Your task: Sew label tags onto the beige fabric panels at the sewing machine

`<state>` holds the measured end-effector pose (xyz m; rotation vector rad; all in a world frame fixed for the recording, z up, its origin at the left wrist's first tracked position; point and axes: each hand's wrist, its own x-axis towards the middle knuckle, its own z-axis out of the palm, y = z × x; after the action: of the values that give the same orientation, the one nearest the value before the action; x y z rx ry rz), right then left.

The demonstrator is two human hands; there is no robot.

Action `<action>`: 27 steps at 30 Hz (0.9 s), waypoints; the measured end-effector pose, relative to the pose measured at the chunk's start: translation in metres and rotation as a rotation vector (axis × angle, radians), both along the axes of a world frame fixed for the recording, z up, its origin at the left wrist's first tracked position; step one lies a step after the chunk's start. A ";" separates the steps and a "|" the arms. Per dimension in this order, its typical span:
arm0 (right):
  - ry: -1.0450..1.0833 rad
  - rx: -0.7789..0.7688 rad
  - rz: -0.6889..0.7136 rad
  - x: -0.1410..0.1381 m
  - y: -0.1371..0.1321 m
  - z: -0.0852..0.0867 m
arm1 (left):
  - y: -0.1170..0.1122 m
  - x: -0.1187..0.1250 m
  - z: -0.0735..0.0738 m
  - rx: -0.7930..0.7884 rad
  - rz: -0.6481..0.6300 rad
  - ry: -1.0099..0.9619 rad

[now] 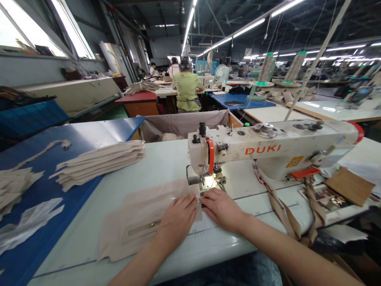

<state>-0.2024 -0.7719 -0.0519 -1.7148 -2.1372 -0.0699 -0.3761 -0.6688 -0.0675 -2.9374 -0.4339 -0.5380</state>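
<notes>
A beige fabric panel (133, 206) with a zipper (143, 228) set into it lies on the sewing machine's pale bed. My left hand (179, 216) rests flat on the panel's right part, fingers stretched toward the needle area. Close beside it, my right hand (222, 208) is closed at the panel's right edge, just in front of the presser foot. A small dark bit shows between its thumb and fingers, too hidden to name. The white sewing machine (232, 147) stands over the work, its lamp lighting the needle plate (209, 182).
A stack of beige fabric pieces (101, 161) lies at the left, near a blue table (86, 198). Fabric straps (279, 206) and pink-handled scissors (258, 174) lie under the machine arm. A parts tray (331, 200) sits at right. A person in green (187, 89) sits ahead.
</notes>
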 end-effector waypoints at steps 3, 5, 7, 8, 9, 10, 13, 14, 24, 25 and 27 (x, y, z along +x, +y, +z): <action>-0.023 -0.008 0.005 0.002 0.004 0.001 | 0.002 0.000 -0.001 0.006 -0.008 -0.005; -0.041 -0.014 0.007 0.003 0.006 0.002 | 0.004 0.001 -0.003 0.010 -0.028 -0.007; -0.060 -0.019 0.008 0.005 0.008 0.004 | 0.007 0.002 -0.005 0.003 -0.046 -0.012; -0.069 -0.022 0.008 0.006 0.009 0.004 | 0.008 0.003 -0.006 -0.005 -0.051 -0.013; -0.077 -0.024 0.007 0.007 0.011 0.005 | 0.010 0.004 -0.007 -0.013 -0.054 -0.012; -0.085 -0.026 0.007 0.009 0.012 0.005 | 0.011 0.006 -0.008 -0.020 -0.053 -0.009; -0.100 -0.028 0.004 0.013 0.018 0.005 | 0.016 0.012 -0.009 -0.025 -0.043 0.016; -0.102 -0.027 -0.001 0.015 0.020 0.004 | 0.017 0.015 -0.009 -0.027 -0.040 0.023; -0.072 0.003 -0.095 0.020 0.026 -0.002 | 0.027 0.030 -0.014 -0.036 -0.022 -0.026; -0.071 0.004 -0.097 0.019 0.026 -0.003 | 0.026 0.030 -0.014 -0.028 -0.026 -0.028; -0.067 0.007 -0.100 0.019 0.026 -0.003 | 0.024 0.028 -0.014 -0.015 -0.034 -0.027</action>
<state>-0.1835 -0.7462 -0.0551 -1.8393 -2.0937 -0.1645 -0.3481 -0.6443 -0.0815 -2.9598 -0.3939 -0.5817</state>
